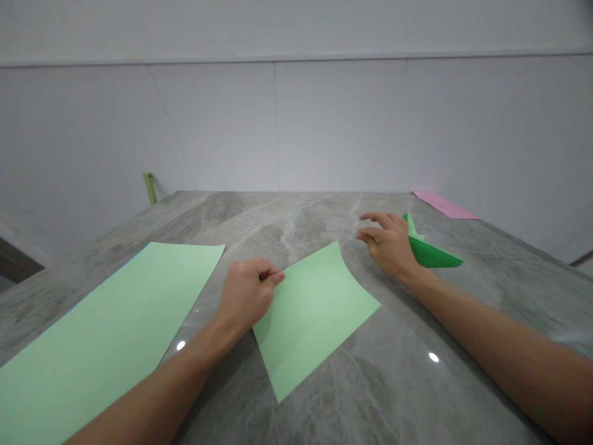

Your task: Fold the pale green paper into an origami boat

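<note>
Pinched between the thumb and fingers of my left hand (250, 290) is the upper left edge of a light green sheet of paper (319, 315). The sheet is roughly square, turned at an angle, with its right edge curving. My right hand (386, 241) is off to the right, its thumb and fingers apart and nothing between them. Just behind that hand and wrist is a folded bright green paper shape (433, 252), partly hidden; whether the hand touches it I cannot tell.
Large light green paper (115, 315) lies at the left of the grey marbled table (278, 216). Pink paper (447, 206) lies at the far right edge. A yellow-green strip (150, 188) stands by the far left edge, before a white wall (278, 123).
</note>
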Action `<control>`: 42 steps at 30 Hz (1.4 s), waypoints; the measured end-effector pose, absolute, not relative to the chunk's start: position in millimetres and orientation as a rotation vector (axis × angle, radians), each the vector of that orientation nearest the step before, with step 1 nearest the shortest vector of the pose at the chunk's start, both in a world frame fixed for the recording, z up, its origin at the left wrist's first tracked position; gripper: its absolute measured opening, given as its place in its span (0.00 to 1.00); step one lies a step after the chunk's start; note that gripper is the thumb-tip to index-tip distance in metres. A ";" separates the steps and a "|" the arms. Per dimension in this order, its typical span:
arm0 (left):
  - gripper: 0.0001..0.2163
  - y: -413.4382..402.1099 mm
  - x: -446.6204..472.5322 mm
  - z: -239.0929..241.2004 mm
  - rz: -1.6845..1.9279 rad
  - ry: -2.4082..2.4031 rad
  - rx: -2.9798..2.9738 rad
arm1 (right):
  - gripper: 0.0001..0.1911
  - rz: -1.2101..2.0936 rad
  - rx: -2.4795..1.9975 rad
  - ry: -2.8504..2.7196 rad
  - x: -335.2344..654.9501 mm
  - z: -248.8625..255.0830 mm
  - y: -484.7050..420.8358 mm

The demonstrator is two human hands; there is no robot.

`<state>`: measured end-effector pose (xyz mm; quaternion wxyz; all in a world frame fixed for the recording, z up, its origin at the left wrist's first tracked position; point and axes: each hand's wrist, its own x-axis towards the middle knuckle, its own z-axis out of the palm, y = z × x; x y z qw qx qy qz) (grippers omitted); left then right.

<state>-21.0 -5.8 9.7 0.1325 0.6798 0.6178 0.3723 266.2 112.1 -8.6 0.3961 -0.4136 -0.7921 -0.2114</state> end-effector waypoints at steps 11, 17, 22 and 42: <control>0.08 -13.2 -7.2 -1.1 1.011 1.560 2.329 | 0.08 -0.290 -0.629 -2.318 185.4 -4.4 31.3; 0.09 -10.8 -4.3 -2.6 1.021 1.533 2.365 | 0.10 -0.258 -0.727 -2.216 193.8 -2.3 35.1; 0.08 -7.2 -14.0 4.4 1.016 1.668 2.248 | 0.10 -0.286 -0.830 -2.150 200.5 -1.7 47.4; 0.05 -7.8 -10.1 1.3 1.148 1.578 2.277 | 0.05 -0.159 -0.825 -2.183 187.5 2.8 32.2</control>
